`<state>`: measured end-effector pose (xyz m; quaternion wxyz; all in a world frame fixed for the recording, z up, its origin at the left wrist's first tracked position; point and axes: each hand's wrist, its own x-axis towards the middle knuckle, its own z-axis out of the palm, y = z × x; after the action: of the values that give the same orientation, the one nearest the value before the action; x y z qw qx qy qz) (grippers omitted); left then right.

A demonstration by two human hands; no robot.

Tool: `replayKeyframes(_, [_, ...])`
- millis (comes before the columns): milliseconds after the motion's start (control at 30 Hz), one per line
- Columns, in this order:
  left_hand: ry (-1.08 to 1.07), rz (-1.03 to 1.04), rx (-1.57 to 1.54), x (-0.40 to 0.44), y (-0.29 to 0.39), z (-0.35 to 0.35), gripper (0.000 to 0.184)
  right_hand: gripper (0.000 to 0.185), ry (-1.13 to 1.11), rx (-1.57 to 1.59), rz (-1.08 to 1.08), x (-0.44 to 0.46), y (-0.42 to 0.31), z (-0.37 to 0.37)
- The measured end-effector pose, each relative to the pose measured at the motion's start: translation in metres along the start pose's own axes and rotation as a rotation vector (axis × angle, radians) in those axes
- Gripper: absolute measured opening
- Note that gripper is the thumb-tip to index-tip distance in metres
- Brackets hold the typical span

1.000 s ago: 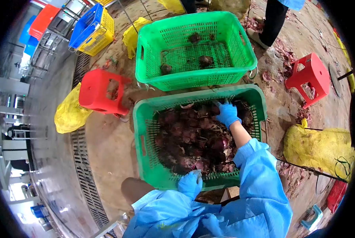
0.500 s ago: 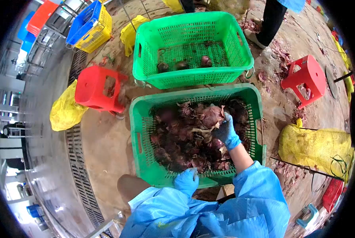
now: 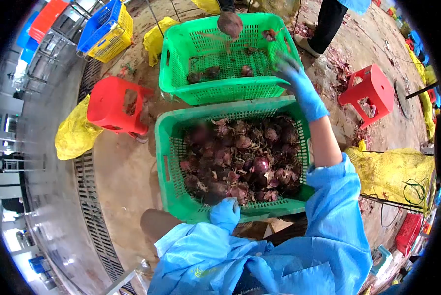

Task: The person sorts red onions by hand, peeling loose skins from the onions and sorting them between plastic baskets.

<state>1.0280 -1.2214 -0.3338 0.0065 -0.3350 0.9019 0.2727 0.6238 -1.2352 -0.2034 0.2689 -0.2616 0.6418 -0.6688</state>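
My left hand [image 3: 225, 214], in a blue glove, is closed at the near rim of the near green crate [image 3: 173, 210]. This crate holds many purple-red onions [image 3: 261, 164] with loose papery skins. My right hand [image 3: 294, 78], also gloved and slightly blurred, reaches over the right side of the far green crate [image 3: 220, 93]. Its fingers are apart with nothing in them. A few onions [image 3: 212, 72] lie on that crate's floor, and a reddish one [image 3: 268, 35] shows near its far right corner. A round brownish onion [image 3: 230, 24] appears above the far wall; whether anything supports it is hidden.
Red stools [image 3: 113, 105] [image 3: 373, 93] stand on either side. Yellow mesh sacks [image 3: 77, 130] [image 3: 393, 172] lie left and right. Another person's dark trouser leg [image 3: 329, 27] is beyond the far crate. A floor drain [image 3: 90, 196] runs along the left.
My right hand has let go of the large onion it held over the near crate and moved forward to the far crate. A brownish onion now shows above the far wall. My left hand stays at the rim.
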Motion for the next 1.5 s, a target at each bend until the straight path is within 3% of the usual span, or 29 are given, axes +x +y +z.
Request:
replayKeyframes(33, [0.006,0.0,-0.011,0.004,0.002,-0.002,0.024,0.044,0.069,-0.365,-0.069,0.004,0.034,-0.022])
replayKeyframes(67, [-0.061,-0.031,0.014,0.006,0.006,-0.007,0.023,0.032,0.113,-0.925,0.108,-0.011,0.045,-0.029])
replayKeyframes(100, [-0.137,-0.065,0.044,0.004,0.007,-0.009,0.023,0.027,-0.106,-1.251,0.097,-0.019,0.086,-0.045])
replayKeyframes(133, [-0.148,-0.07,0.048,0.003,0.007,-0.007,0.023,0.022,-0.282,-1.411,0.143,-0.044,0.102,-0.043])
replayKeyframes(200, [-0.059,-0.02,0.038,0.0,0.003,-0.004,0.022,0.041,-0.338,-1.534,0.491,-0.072,0.146,-0.038])
replayKeyframes(267, [-0.098,-0.029,0.055,0.003,0.007,-0.01,0.022,0.052,-0.029,-1.702,0.137,-0.104,0.225,-0.049])
replayKeyframes(333, [-0.141,-0.049,0.064,0.002,0.009,-0.012,0.022,0.058,-0.005,-1.808,0.185,-0.106,0.226,-0.037])
replayKeyframes(467, [-0.064,-0.028,0.068,0.0,0.005,-0.008,0.023,0.063,-0.169,-1.533,0.345,-0.101,0.172,-0.038])
replayKeyframes(533, [-0.067,-0.022,0.054,0.001,0.006,-0.006,0.022,0.06,0.112,-0.506,0.382,-0.114,0.174,-0.052])
replayKeyframes(567, [-0.092,-0.048,0.058,0.002,0.009,-0.009,0.021,0.056,0.112,-0.047,0.327,-0.122,0.167,-0.046])
replayKeyframes(600, [-0.091,-0.046,0.053,0.002,0.009,-0.008,0.021,0.054,0.081,0.174,0.489,-0.134,0.141,-0.038])
replayKeyframes(667, [-0.078,-0.066,0.054,0.002,0.007,-0.007,0.02,0.056,-0.031,0.708,0.374,-0.151,0.147,-0.013])
replayKeyframes(767, [-0.118,-0.092,0.083,0.009,0.016,-0.019,0.018,0.065,-0.003,0.76,0.361,-0.168,0.127,0.022])
replayKeyframes(800, [-0.189,-0.128,0.148,0.009,0.019,-0.022,0.017,0.064,-0.029,0.967,0.452,-0.173,0.118,0.035])
replayKeyframes(900, [-0.113,-0.096,0.217,0.007,0.012,-0.011,0.017,0.063,0.056,1.06,0.514,-0.183,0.117,0.059])
replayKeyframes(967, [-0.012,-0.04,0.137,0.006,0.009,-0.008,0.018,0.065,-0.135,0.586,0.266,-0.189,0.121,0.066])
replayKeyframes(1000, [0.081,0.013,0.06,0.006,0.01,-0.01,0.018,0.063,-0.144,0.325,0.137,-0.193,0.121,0.072])
replayKeyframes(1067, [0.053,-0.033,0.082,0.006,0.01,-0.008,0.018,0.061,-0.029,-0.135,0.012,-0.204,0.117,0.087])
replayKeyframes(1133, [-0.122,-0.034,0.186,0.011,-0.002,0.006,0.031,0.059,0.033,-0.263,0.022,-0.214,0.109,0.098])
replayKeyframes(1167, [-0.112,-0.035,0.182,0.012,-0.008,0.013,0.031,0.058,0.05,-0.299,0.037,-0.218,0.103,0.102])
replayKeyframes(1200, [-0.058,-0.07,-0.124,0.013,-0.013,0.021,0.035,0.055,0.01,-0.623,-0.115,-0.223,0.099,0.102])
replayKeyframes(1267, [0.065,-0.121,-0.741,0.027,-0.018,0.033,0.044,0.052,-0.03,-0.953,-0.295,-0.225,0.099,0.1])
replayKeyframes(1300, [0.122,-0.136,-1.045,0.036,-0.019,0.033,0.048,0.052,-0.05,-0.4,-0.147,-0.228,0.105,0.1])
replayKeyframes(1333, [0.171,-0.155,-1.349,0.041,-0.019,0.032,0.053,0.051,-0.088,-0.163,-0.074,-0.237,0.112,0.099])
replayKeyframes(1367, [-0.04,-0.357,-1.527,0.031,0.027,-0.044,0.059,0.05,-0.109,0.09,0.006,-0.245,0.12,0.097])
replayKeyframes(1400, [-0.129,-0.345,-1.659,0.032,0.042,-0.068,0.059,0.049,-0.113,0.324,0.088,-0.254,0.131,0.095])
replayKeyframes(1433, [-0.177,-0.266,-1.749,0.032,0.046,-0.072,0.059,0.051,-0.216,0.307,0.092,-0.252,0.164,0.085])
replayKeyframes(1500, [-0.227,-0.122,-1.801,0.03,0.052,-0.071,0.058,0.048,-0.162,0.696,0.552,-0.252,0.127,0.095])
